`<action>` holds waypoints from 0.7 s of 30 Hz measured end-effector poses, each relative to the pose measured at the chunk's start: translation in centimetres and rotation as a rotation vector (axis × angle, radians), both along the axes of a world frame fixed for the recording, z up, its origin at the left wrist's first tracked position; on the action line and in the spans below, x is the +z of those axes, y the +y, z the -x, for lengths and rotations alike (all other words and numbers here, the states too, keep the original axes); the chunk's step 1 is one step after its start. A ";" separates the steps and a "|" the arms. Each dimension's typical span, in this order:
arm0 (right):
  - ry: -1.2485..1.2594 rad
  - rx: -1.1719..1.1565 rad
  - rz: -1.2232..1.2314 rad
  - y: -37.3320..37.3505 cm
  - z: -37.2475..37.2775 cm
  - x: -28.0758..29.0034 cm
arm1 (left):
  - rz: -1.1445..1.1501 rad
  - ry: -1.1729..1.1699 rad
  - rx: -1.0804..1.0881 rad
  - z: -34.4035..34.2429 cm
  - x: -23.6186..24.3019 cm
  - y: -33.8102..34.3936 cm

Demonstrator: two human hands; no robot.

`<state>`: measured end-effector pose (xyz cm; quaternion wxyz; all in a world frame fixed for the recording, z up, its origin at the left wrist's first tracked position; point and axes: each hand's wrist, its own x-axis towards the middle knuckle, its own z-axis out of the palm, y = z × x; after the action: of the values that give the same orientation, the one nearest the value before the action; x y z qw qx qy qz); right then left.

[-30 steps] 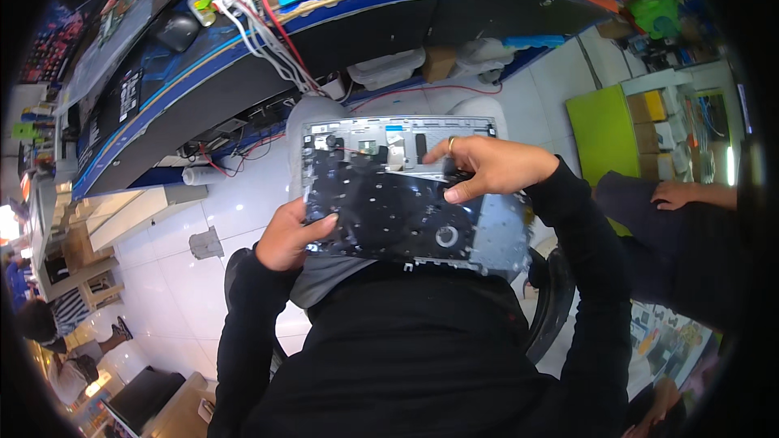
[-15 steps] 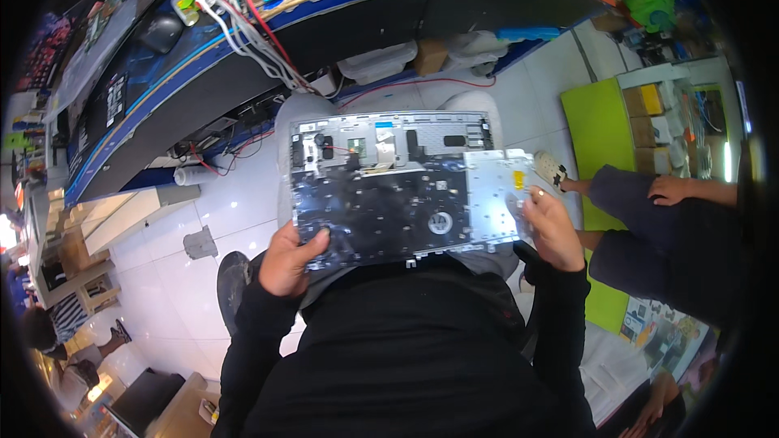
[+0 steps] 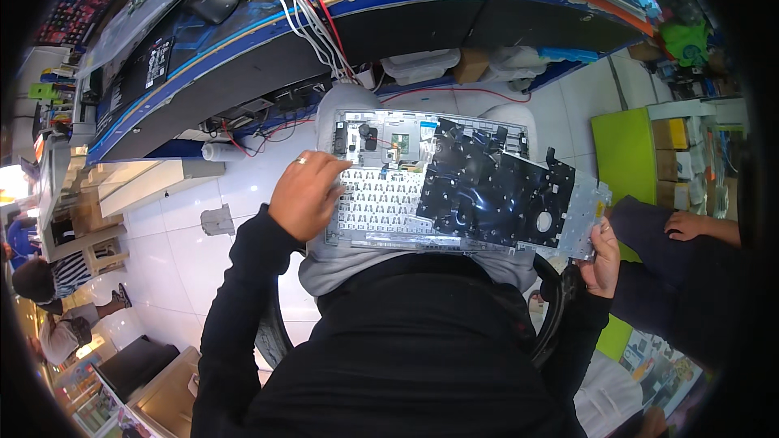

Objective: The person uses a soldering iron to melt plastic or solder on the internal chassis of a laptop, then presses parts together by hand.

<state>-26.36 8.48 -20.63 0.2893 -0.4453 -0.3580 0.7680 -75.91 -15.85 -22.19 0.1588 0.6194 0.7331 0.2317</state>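
An opened silver laptop top case (image 3: 381, 238) lies across my lap, showing a white keyboard back (image 3: 377, 199) on its left and small boards and cables along the top. A black plastic-covered backing plate (image 3: 495, 195) with a silver end lies askew over the right part. My left hand (image 3: 308, 195), with a ring, is at the case's left side, fingers bent and apart over the keyboard's edge, holding nothing visible. My right hand (image 3: 603, 255) is closed on the plate's silver right end.
A cluttered workbench (image 3: 422, 12) spans the front, holding a black mouse (image 3: 214, 2), cables (image 3: 316, 32) and boards, with plastic bins (image 3: 418, 65) beneath. A co-worker (image 3: 665, 268) sits close on my right beside a green cabinet (image 3: 621, 154). Another person (image 3: 57, 292) is at lower left.
The backing plate has shifted right and turned, uncovering the keyboard back. My left hand has let it go and moved up to the case's left side; my right hand moved right with the plate.
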 end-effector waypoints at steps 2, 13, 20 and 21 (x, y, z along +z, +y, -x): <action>0.010 -0.004 0.014 -0.2 0.3 -0.6 | -0.012 0.069 -0.132 0.1 -0.6 1.0; -0.018 0.061 0.079 -2.1 2.1 -2.0 | 0.046 0.072 -0.309 0.3 -3.4 6.7; 0.009 0.117 0.149 -0.2 2.2 -2.6 | 0.053 0.047 -0.373 -1.2 -3.7 10.0; -0.013 0.128 0.158 0.2 1.7 -2.9 | 0.095 0.043 -0.362 -1.6 -3.4 10.5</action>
<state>-28.02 8.64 -23.50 0.2011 -0.4478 -0.3259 0.8080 -74.30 -5.39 -25.59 0.2114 0.7379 0.6229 0.1514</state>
